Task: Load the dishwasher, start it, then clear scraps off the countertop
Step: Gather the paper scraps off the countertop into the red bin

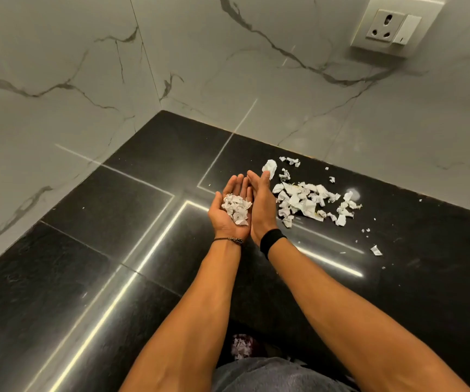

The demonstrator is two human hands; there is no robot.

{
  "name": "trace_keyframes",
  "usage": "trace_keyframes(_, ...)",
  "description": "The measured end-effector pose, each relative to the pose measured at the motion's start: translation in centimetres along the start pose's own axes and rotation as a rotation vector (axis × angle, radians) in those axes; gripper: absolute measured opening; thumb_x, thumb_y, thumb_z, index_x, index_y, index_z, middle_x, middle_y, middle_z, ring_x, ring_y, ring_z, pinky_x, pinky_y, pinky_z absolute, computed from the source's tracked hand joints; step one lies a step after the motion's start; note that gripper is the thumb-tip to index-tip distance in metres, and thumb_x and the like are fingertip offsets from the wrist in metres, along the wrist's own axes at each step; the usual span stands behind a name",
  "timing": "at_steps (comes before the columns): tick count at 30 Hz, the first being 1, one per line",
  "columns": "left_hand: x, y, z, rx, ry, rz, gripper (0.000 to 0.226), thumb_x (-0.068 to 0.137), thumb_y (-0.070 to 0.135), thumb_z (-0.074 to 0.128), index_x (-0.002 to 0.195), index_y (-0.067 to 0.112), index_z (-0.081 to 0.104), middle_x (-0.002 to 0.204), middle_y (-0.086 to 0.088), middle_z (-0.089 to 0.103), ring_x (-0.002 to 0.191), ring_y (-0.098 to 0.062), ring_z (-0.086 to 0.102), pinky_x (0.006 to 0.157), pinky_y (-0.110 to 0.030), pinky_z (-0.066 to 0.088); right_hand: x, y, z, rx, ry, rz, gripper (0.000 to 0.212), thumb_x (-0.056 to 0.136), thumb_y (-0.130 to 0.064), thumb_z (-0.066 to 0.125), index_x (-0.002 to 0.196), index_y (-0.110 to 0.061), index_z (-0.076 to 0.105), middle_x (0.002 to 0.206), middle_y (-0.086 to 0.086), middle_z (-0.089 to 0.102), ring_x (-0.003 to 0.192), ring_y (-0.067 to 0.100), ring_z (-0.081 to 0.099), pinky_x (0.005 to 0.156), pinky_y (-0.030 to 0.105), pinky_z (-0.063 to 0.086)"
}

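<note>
Your left hand (228, 213) lies palm up with relaxed fingers, cradling a small heap of crumpled white paper scraps (236, 207). Your right hand (260, 205) stands on edge against it, fingers straight, gripping nothing I can make out. One larger white scrap (269, 166) shows just past its fingertips, and whether it touches them is unclear. The main pile of torn white paper (304, 202) lies on the glossy black stone surface (143, 250) just right of your right hand, stretching rightward along the foot of the grey-veined white marble wall (58, 80) — so that hand is the nearer one for sweeping, I judge. Nothing stands between them. Stray white flecks (375, 250) lie farther right and nearer you, and a white wall socket (389, 26) sits high beyond the pile, well apart.
</note>
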State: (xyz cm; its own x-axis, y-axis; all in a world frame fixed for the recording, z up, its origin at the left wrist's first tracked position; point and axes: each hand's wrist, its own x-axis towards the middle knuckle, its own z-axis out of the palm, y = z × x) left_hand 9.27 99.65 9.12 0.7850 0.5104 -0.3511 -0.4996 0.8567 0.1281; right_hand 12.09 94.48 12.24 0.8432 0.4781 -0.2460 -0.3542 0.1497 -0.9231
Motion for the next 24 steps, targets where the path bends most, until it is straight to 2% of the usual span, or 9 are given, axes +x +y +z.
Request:
trace_keyframes(3, -1.6, 0.6, -0.5, 0.019, 0.012, -0.001, 0.053, 0.108, 0.035, 0.028, 0.117, -0.001, 0.066, 0.122, -0.02, 0.068, 0.123, -0.032, 0.06, 0.116, -0.044, 0.039, -1.4, 0.9, 0.6, 0.032, 0.014, 0.0, 0.065, 0.1, -0.064, 0.033, 0.134, -0.015, 0.06, 0.137, -0.002, 0.061, 0.123, 0.003, 0.058, 0.107, 0.026, 0.044)
trace_keyframes(6, -3.0, 1.2, -1.6, 0.043, 0.039, 0.007, 0.053, 0.108, 0.035, 0.029, 0.116, -0.001, 0.066, 0.12, -0.02, 0.069, 0.12, -0.032, 0.062, 0.11, -0.043, 0.045, -3.0, 2.0, 0.8, 0.059, 0.038, 0.015, 0.067, 0.101, -0.062, 0.033, 0.135, -0.011, 0.058, 0.139, 0.001, 0.06, 0.124, 0.005, 0.057, 0.109, 0.026, 0.043)
trace_keyframes(10, -5.3, 1.1, -2.6, 0.084, 0.056, 0.034, 0.051, 0.108, 0.036, 0.032, 0.116, 0.0, 0.067, 0.121, -0.017, 0.07, 0.129, -0.032, 0.057, 0.116, -0.045, 0.04, -5.4, 3.0, 0.7, 0.088, 0.027, 0.032, 0.067, 0.101, -0.061, 0.033, 0.137, -0.009, 0.056, 0.141, 0.002, 0.058, 0.125, 0.007, 0.056, 0.106, 0.025, 0.045)
trace_keyframes(13, -7.2, 0.8, -2.7, 0.096, 0.065, 0.093, 0.047, 0.109, 0.034, 0.032, 0.119, 0.002, 0.065, 0.128, -0.015, 0.065, 0.132, -0.03, 0.054, 0.114, -0.043, 0.041, -7.0, 3.2, 0.2, 0.088, -0.018, 0.031, 0.065, 0.102, -0.059, 0.033, 0.136, -0.01, 0.057, 0.135, 0.0, 0.06, 0.115, 0.003, 0.06, 0.1, 0.023, 0.047)
trace_keyframes(16, -9.7, 0.1, -2.2, 0.127, 0.047, 0.157, 0.044, 0.11, 0.031, 0.031, 0.127, 0.004, 0.061, 0.14, -0.015, 0.059, 0.133, -0.029, 0.053, 0.107, -0.041, 0.046, -8.8, 2.9, -0.4, 0.067, -0.074, 0.025, 0.063, 0.102, -0.059, 0.034, 0.133, -0.011, 0.06, 0.128, -0.002, 0.064, 0.116, 0.004, 0.061, 0.102, 0.026, 0.047)
trace_keyframes(19, -12.8, -1.6, -2.0, 0.133, 0.04, 0.224, 0.042, 0.109, 0.029, 0.034, 0.125, 0.004, 0.063, 0.136, -0.016, 0.062, 0.123, -0.029, 0.061, 0.101, -0.04, 0.051, -11.1, 2.3, -2.1, 0.069, -0.137, 0.016, 0.057, 0.102, -0.059, 0.037, 0.125, -0.015, 0.064, 0.12, -0.005, 0.068, 0.116, 0.008, 0.064, 0.105, 0.031, 0.048)
trace_keyframes(21, -14.8, -3.1, -1.9, 0.132, 0.047, 0.261, 0.043, 0.109, 0.03, 0.034, 0.122, 0.003, 0.065, 0.122, -0.014, 0.068, 0.109, -0.026, 0.068, 0.094, -0.038, 0.055, -12.8, 1.9, -3.4, 0.059, -0.168, 0.016, 0.051, 0.101, -0.059, 0.038, 0.118, -0.02, 0.066, 0.119, -0.003, 0.07, 0.115, 0.009, 0.065, 0.104, 0.033, 0.049)
trace_keyframes(24, -18.8, -6.5, -2.4, 0.128, 0.068, 0.345, 0.044, 0.109, 0.031, 0.034, 0.117, 0.002, 0.066, 0.107, -0.013, 0.072, 0.094, -0.023, 0.073, 0.082, -0.034, 0.061, -16.1, 1.4, -6.7, 0.078, -0.248, 0.059, 0.054, 0.102, -0.057, 0.04, 0.121, -0.013, 0.066, 0.121, 0.004, 0.07, 0.112, 0.013, 0.068, 0.1, 0.033, 0.053)
